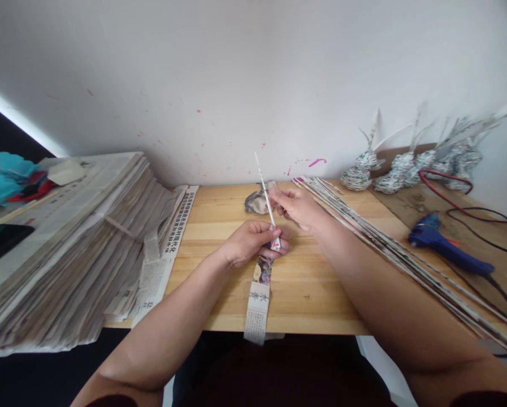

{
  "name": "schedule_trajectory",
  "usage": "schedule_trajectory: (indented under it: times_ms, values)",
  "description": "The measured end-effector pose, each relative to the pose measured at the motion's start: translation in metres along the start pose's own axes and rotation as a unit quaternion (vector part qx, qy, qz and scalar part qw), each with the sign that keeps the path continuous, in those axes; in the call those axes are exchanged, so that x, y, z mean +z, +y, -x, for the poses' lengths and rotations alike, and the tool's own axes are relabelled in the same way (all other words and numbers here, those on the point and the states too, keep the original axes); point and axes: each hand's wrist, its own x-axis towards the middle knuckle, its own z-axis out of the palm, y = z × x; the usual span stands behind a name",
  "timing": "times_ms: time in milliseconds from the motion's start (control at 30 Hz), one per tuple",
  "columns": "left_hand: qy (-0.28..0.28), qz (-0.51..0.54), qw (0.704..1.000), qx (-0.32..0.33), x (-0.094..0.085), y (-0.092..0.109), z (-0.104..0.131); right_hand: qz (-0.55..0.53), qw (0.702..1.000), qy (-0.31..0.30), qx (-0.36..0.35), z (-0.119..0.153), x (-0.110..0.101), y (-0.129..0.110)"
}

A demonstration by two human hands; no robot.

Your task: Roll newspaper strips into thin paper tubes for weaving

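Newspaper stack [62, 249] lies left of the hands' grip; rolled tubes [406, 260] right; glue gun [448, 249] beyond them.

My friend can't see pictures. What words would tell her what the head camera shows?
Two bare hands, left hand and right hand, hold a thin white stick at the end of a long printed newspaper strip on a pale wooden table. A tall newspaper stack sits left; rolled paper sticks and a blue glue gun lie right.
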Motion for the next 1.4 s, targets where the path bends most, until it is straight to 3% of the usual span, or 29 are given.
schedule_trajectory:
  times_ms: [67,133,233,333,467,567,633,700,800,867,1033,1400]
  values:
    - [0.004,0.001,1.000,-0.004,0.000,0.002,0.001,0.149,0.985,0.026,-0.083,-0.004,-0.001,0.010]
    - [0.006,0.002,1.000,-0.011,0.000,0.003,0.001,0.297,0.947,0.000,-0.125,-0.009,-0.001,0.019]
    - [0.004,0.001,1.000,-0.014,-0.001,0.003,0.001,0.431,0.895,-0.035,-0.107,-0.012,0.005,0.027]
    - [-0.006,0.003,1.000,-0.004,-0.003,0.000,0.000,0.450,0.889,0.003,-0.088,-0.013,0.013,0.028]
    - [-0.016,0.013,1.000,0.007,-0.008,-0.003,-0.002,0.333,0.938,0.097,-0.021,-0.012,0.013,0.028]
    - [-0.009,0.015,1.000,0.007,-0.011,-0.002,-0.003,0.179,0.979,0.098,-0.005,-0.010,0.006,0.024]
    - [-0.007,0.018,1.000,0.008,-0.012,-0.001,-0.003,0.068,0.996,0.058,0.008,-0.007,0.001,0.016]
    - [-0.007,0.019,1.000,0.007,-0.012,0.001,-0.003,-0.032,0.998,-0.038,0.041,-0.002,-0.002,0.007]
    - [-0.008,0.014,1.000,0.006,-0.010,0.001,-0.002,-0.147,0.963,-0.206,0.096,0.004,-0.004,-0.001]
    - [-0.013,0.014,1.000,0.007,-0.009,0.002,-0.001,-0.205,0.941,-0.244,0.110,0.005,-0.003,-0.002]
    - [-0.014,0.013,1.000,0.001,-0.005,0.002,0.000,-0.244,0.940,-0.197,0.137,0.003,-0.001,0.000]
    - [-0.006,0.005,1.000,0.002,-0.002,0.001,0.001,-0.191,0.967,-0.114,0.126,0.005,0.007,-0.009]
